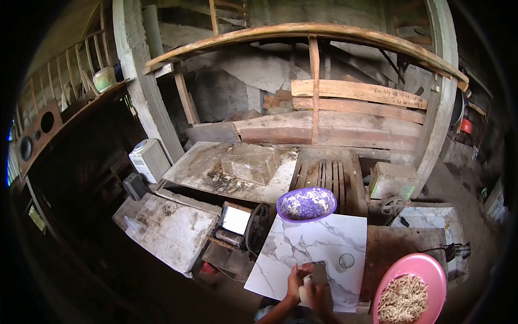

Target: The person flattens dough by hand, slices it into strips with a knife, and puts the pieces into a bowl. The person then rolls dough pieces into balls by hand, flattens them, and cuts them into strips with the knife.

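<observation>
My left hand (294,282) and my right hand (318,296) are close together over the front part of a marble-patterned board (288,242). Between them is a small pale lump (306,292), with the fingers closed about it. A flat greyish piece (319,272) shows just beyond my right hand; what it is, I cannot make out. To the right on the board stands a clear glass (346,261). A purple basin (306,204) with whitish residue sits at the board's far edge. At the lower right, a pink basin (438,275) holds pale, noodle-like strips (403,299).
Left of the board is a roller machine (232,224) with a dark wheel (258,229). Farther back, a wire cage (251,164) rests on a dirty table (197,164). A white container (149,161) stands beside a concrete post. A metal box (393,181) is at right.
</observation>
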Demonstrator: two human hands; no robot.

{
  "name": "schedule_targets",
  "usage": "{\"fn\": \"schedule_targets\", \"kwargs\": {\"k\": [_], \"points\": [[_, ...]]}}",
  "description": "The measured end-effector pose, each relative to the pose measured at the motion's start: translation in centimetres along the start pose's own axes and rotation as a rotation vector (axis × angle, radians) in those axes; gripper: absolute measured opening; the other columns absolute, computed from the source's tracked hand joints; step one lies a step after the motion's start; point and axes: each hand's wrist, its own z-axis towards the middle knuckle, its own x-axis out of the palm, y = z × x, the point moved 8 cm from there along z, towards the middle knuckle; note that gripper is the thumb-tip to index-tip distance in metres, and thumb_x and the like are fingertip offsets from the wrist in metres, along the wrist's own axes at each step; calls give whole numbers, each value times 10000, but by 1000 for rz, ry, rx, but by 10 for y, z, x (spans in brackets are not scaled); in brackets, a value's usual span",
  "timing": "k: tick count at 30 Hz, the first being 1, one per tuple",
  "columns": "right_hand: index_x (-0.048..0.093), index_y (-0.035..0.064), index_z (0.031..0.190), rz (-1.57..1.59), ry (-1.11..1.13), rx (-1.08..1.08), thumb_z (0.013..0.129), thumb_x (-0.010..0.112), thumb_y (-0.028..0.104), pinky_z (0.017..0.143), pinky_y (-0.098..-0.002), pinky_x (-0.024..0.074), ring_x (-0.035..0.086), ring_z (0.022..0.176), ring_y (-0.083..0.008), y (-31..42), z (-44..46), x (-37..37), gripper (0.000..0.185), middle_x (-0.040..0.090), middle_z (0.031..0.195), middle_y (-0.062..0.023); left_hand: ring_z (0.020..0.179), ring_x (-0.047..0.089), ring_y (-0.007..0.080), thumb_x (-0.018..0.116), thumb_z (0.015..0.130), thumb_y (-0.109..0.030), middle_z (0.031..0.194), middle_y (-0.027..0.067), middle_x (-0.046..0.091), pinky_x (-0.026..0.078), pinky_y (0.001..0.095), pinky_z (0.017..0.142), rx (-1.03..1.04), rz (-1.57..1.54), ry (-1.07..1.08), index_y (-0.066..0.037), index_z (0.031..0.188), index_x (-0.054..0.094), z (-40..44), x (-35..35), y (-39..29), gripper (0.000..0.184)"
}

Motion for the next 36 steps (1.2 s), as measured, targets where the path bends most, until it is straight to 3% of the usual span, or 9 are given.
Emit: {"fn": "schedule_targets", "kwargs": {"k": [7, 8, 16, 18, 22, 25, 27, 34, 36], "points": [[645, -16, 917, 313, -88, 103, 993, 393, 410, 483, -254, 424, 553, 533, -108, -84, 29, 1, 501, 603, 673, -53, 921, 595, 195, 367, 1006, -437, 982, 96, 619, 488, 327, 818, 88, 315, -12, -8, 1048, 584, -19, 20, -25, 483], [641, -18, 944, 302, -19, 80, 984, 430, 390, 483, -250, 423, 552, 529, -106, -77, 31, 3, 461, 606, 674, -53, 764, 596, 129, 441, 1001, -384, 864, 51, 616, 500, 263, 658, 170, 357, 82, -18, 971, 603, -22, 29, -30, 400], [646, -24, 992, 168, 34, 83, 881, 637, 177, 545, -261, 466, 584, 597, -127, -70, 23, 10, 230, 620, 703, -53, 514, 491, 70, 507, 976, -370, 553, 9, 555, 409, 268, 478, 416, 862, -146, 10, 666, 601, -14, 15, -65, 499], [619, -35, 1078, 18, -124, -214, 877, 634, 149, 610, -287, 495, 612, 704, -161, -17, 22, -4, 272, 640, 880, -120, 488, 459, 63, 524, 966, -383, 503, 20, 536, 389, 287, 456, 375, 826, -179, 21, 603, 583, -11, 13, -71, 546], [568, -38, 1171, -169, -333, -209, 877, 618, 133, 666, -299, 504, 614, 771, -188, 4, 27, -13, 344, 602, 1014, -161, 462, 458, 90, 491, 969, -425, 462, 93, 518, 388, 329, 446, 434, 924, -236, 40, 585, 573, -10, 20, -95, 608], [548, -43, 1124, 99, -117, -148, 870, 603, 132, 647, -309, 485, 601, 729, -237, 6, 40, 16, 313, 568, 1044, -185, 456, 453, 101, 473, 974, -432, 461, 139, 502, 391, 348, 451, 501, 1028, -162, 50, 596, 564, -2, 31, -101, 620], [553, -37, 947, -205, -393, -438, 870, 581, 129, 591, -338, 451, 561, 658, -292, 34, 34, 12, 184, 569, 900, -197, 450, 450, 106, 467, 976, -433, 464, 159, 494, 393, 357, 451, 492, 1067, -90, 55, 601, 557, -2, 42, -103, 621], [538, 18, 702, -266, -365, -243, 904, 572, 179, 545, -412, 410, 538, 603, -368, -1, 63, 15, 261, 549, 617, -169, 431, 485, 99, 395, 965, -557, 500, 30, 514, 397, 285, 401, 201, 802, -58, -38, 548, 560, -8, 36, -109, 686], [531, 0, 656, -68, -343, -152, 921, 572, 231, 496, -386, 381, 517, 495, -285, -3, 74, 16, 355, 504, 525, -139, 424, 495, 112, 382, 965, -565, 501, 37, 518, 400, 284, 398, 134, 756, -59, -29, 565, 570, -7, 36, -115, 694]]}}
